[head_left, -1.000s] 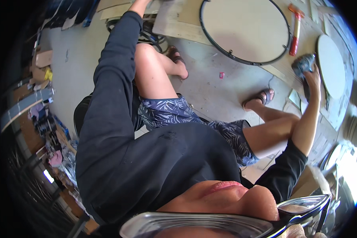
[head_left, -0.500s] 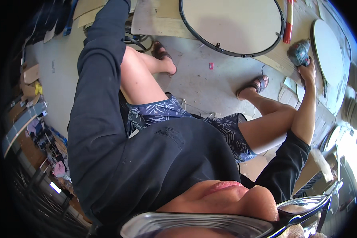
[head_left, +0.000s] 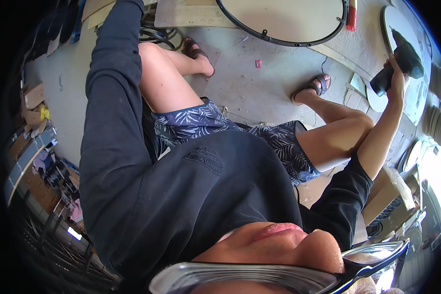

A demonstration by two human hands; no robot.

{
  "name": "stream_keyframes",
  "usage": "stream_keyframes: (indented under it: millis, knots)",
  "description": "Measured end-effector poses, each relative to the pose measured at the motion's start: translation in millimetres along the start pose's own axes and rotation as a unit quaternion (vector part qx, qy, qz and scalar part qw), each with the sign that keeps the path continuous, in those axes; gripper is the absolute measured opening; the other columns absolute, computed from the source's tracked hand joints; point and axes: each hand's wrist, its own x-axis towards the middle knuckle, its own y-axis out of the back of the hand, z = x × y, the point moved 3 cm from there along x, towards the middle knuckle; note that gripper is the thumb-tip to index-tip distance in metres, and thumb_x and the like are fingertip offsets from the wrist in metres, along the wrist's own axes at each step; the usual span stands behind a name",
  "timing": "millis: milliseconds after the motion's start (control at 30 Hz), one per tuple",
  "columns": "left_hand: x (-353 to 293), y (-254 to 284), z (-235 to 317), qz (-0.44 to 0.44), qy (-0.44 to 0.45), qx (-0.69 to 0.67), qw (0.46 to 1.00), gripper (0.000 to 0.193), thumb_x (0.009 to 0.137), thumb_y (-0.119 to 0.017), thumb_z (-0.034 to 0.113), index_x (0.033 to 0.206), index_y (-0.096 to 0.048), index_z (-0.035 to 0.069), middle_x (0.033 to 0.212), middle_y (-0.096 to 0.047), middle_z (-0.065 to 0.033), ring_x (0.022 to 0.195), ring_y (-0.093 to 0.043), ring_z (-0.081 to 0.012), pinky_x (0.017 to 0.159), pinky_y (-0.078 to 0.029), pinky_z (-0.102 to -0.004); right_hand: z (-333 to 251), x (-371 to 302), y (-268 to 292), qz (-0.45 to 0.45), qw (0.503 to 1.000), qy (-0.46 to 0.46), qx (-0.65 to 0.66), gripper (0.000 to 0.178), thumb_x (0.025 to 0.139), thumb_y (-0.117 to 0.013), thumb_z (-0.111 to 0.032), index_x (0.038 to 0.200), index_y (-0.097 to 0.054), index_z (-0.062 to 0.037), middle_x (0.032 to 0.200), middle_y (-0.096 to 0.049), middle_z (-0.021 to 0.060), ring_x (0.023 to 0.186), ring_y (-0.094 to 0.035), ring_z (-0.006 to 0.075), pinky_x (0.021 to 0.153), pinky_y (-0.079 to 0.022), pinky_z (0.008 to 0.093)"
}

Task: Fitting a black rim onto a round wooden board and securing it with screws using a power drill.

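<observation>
1. Head view: the person sits on the concrete floor (head_left: 279, 83) with knees bent and sandalled feet forward, facing a large round board with a black rim (head_left: 284, 19) that lies flat at the top of the picture.

2. The right hand (head_left: 396, 73) is raised to the right of the round board, fingers wrapped fully around the grip of a dark cordless drill (head_left: 399, 59). The drill is held off the ground, its body angled up and away from the round board, over a pale disc (head_left: 406, 98) lying further right.

3. The left arm, in a dark sleeve (head_left: 112, 98), stretches toward the left of the round board and runs out of the picture at the top. The left hand is out of sight, so I cannot tell whether it is open or holding anything.

4. A red tool (head_left: 351, 12) lies just right of the round board's rim; a small pink scrap (head_left: 258, 63) sits on the floor just below it.

5. Likely risks: the drill is carried one-handed at arm's length, so a loosened grip could drop it onto the pale disc or the right foot (head_left: 311, 88) nearby. With the body stretched both ways, balance looks thin, and the bit could swing toward the bare knee.
</observation>
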Motion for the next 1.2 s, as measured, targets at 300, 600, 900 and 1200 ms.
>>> stream_keyframes:
  millis: [300,600,900,1200]
  knots:
    - [-167.5,-15.0,102.7,-0.221,0.134,-0.47,0.844,0.014,0.097,-0.061,0.012,0.092,-0.069,0.001,0.078,-0.07,-0.0076,0.07,-0.068,-0.0162,0.064,-0.056,-0.0305,21.2,20.5,-4.4,0.096,0.973,-0.027,-0.21,0.061,0.072,-0.088,-0.036,0.119,-0.071,0.0001,0.11,-0.073,0.0181,0.098,-0.069,0.0275,0.093,-0.053,0.0399]
    - [-152.6,-54.9,63.4,-0.174,0.26,-0.651,0.691,0.011,0.095,-0.059,0.006,0.086,-0.064,0.002,0.08,-0.069,-0.0089,0.07,-0.068,-0.0186,0.065,-0.06,-0.0294,63.9,54.1,-20.2,0.037,0.859,0.032,-0.51,0.086,0.07,-0.086,-0.037,0.147,-0.055,-0.0177,0.137,-0.066,0.0134,0.127,-0.062,0.033,0.108,-0.048,0.0447]
    - [-180.1,-57.9,45.1,-0.211,0.355,-0.57,0.71,0.017,0.093,-0.056,0.016,0.079,-0.06,0.008,0.067,-0.06,-0.0034,0.055,-0.056,-0.0175,0.054,-0.05,-0.0298,23.1,120.5,-169.2,-0.021,0.876,0.14,-0.462,0.076,0.081,-0.072,-0.05,0.141,-0.06,-0.0057,0.129,-0.07,0.0179,0.118,-0.067,0.0351,0.102,-0.052,0.0406]
    - [-251.7,-78.8,73.1,-0.278,0.23,-0.272,0.892,0.035,0.096,-0.07,0.04,0.094,-0.07,0.005,0.057,-0.049,0.0014,0.037,-0.033,-0.0097,0.033,-0.026,-0.0304,56.4,233.9,-144.7,-0.019,0.95,-0.092,-0.299,0.056,0.089,-0.071,-0.051,0.096,-0.073,0.0043,0.08,-0.07,0.0104,0.071,-0.068,0.0217,0.064,-0.053,0.0398]
